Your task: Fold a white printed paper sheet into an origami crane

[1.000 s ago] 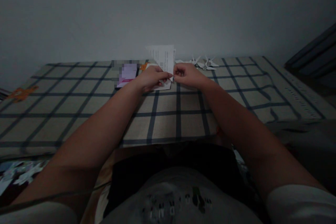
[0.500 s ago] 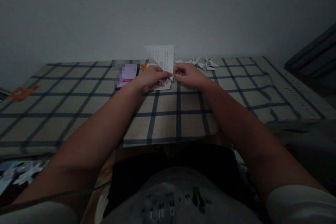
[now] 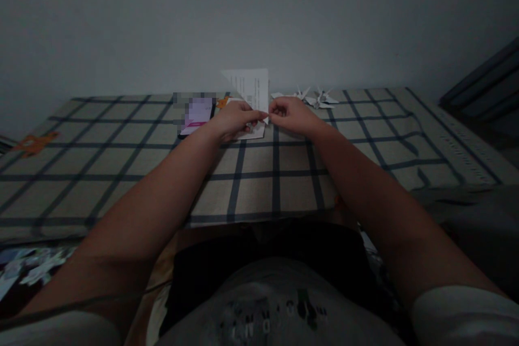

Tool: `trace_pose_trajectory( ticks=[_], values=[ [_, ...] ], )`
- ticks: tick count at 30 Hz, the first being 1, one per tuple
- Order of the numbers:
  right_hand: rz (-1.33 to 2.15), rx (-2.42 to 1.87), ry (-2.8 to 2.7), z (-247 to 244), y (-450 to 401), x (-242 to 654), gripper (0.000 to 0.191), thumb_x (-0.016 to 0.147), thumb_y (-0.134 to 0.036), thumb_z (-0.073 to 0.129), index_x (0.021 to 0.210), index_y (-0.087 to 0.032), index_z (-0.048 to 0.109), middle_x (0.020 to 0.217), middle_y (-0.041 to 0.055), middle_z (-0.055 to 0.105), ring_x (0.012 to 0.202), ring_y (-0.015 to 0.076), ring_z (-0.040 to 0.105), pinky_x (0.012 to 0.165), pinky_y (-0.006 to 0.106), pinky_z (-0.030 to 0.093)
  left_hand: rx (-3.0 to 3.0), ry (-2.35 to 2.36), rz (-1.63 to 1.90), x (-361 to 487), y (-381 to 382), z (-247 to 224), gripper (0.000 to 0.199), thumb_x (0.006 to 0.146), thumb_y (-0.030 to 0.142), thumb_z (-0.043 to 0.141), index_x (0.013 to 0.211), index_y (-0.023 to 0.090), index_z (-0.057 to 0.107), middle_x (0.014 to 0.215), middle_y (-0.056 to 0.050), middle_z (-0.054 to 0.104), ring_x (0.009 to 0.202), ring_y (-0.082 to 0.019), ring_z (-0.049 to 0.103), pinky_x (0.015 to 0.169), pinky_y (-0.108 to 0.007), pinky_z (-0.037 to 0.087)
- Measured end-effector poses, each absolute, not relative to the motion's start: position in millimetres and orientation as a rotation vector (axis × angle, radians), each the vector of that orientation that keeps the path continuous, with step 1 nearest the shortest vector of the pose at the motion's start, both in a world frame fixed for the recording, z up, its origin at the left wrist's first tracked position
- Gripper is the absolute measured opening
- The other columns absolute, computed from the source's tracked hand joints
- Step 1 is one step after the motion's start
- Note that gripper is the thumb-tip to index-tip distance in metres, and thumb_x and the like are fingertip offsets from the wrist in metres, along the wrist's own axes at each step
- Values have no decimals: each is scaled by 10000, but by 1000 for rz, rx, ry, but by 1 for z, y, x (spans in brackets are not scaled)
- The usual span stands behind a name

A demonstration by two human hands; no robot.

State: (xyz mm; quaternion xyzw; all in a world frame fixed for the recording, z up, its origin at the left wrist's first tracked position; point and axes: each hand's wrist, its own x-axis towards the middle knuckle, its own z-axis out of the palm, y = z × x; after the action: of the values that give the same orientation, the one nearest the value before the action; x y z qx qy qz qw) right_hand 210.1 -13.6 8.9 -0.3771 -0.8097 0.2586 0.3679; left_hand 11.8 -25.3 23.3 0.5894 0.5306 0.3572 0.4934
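Observation:
A folded sheet of printed paper (image 3: 256, 86) stands up between my hands, its shape a triangle with the point low. My left hand (image 3: 238, 120) is closed on its lower part, thumb stretched toward the bottom corner. My right hand (image 3: 292, 115) pinches the same corner from the right, its fingertips meeting the left thumb. Below the left hand lies a flat white pad or stack of paper (image 3: 258, 132), partly covered by the hand. Several folded paper cranes (image 3: 323, 98) rest just beyond the right hand.
A phone (image 3: 200, 113) with a lit, partly pixelated screen lies left of my left hand. The table has a checked cloth (image 3: 275, 189) and backs onto a grey wall (image 3: 259, 16). An orange item (image 3: 36, 143) lies at far left. More folded paper (image 3: 40, 270) sits below the table's left side.
The paper has tilted very slightly and its corner sits a touch further right. Both hands keep their grip and have barely moved.

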Motion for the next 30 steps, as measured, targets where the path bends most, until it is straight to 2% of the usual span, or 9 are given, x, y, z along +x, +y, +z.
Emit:
trace_pose_trajectory(
  ticks=[7,16,23,30],
  values=[
    [549,-954,-2167,15,-22,209,42,724,-199,628,754,-195,599,720,-2,589,695,152,487,673,295,350,1403,1294,829,13,-29,26,282,864,109,746,610,143,629,553,-14,606,466,-68,518,494,-219,349],
    [560,-918,-2174,11,-17,211,55,729,-226,617,767,-195,595,722,-7,574,688,149,489,664,292,350,1354,1213,836,11,-24,21,290,869,97,737,616,153,605,578,-6,609,460,-48,511,492,-208,344],
    [560,-939,-2145,10,-16,211,43,736,-204,613,771,-182,602,723,-13,566,684,139,490,669,288,356,1343,1206,888,12,-25,20,294,844,127,779,605,155,610,578,-19,616,475,-70,535,502,-214,369],
    [625,-988,-1925,14,-10,214,86,782,-131,618,754,-205,584,684,-29,546,678,136,496,663,276,382,1337,1215,981,11,-22,22,234,839,156,771,641,150,646,563,-4,583,470,-78,492,475,-216,310]
  ],
)
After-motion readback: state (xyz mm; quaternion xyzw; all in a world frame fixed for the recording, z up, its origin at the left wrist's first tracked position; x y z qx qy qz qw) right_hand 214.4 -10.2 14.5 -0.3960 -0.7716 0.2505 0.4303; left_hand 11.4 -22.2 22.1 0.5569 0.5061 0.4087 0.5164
